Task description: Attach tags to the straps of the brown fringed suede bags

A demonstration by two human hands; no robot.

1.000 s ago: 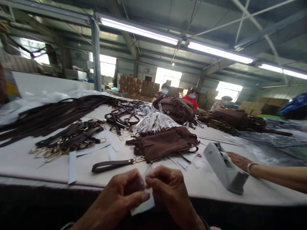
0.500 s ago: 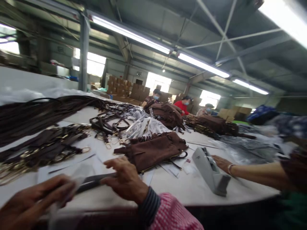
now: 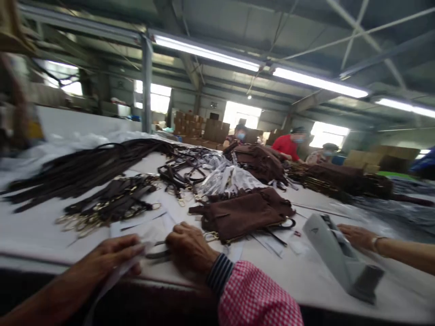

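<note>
A dark wrist strap (image 3: pixel 158 256) lies near the front edge of the white table (image 3: pixel 288 280), partly under the curled right hand (image 3: pixel 190 248), whose hidden fingertips leave me unable to tell whether they grip it, while the left hand (image 3: pixel 113 256) pinches a translucent plastic piece (image 3: pixel 113 277) just left of the strap. To the right stands a gray tape dispenser (image 3: pixel 335 253); farther back lie a brown fabric pouch (image 3: pixel 244 215) at center and gold-clasped straps (image 3: pixel 115 201) at left.

Wht tbl (image 3: pixel 292 278) w/ brn bag (image 3: pixel 244 215), dk straps (image 3: pixel 95 172), dispenser (image 3: pixel 331 249).
</note>
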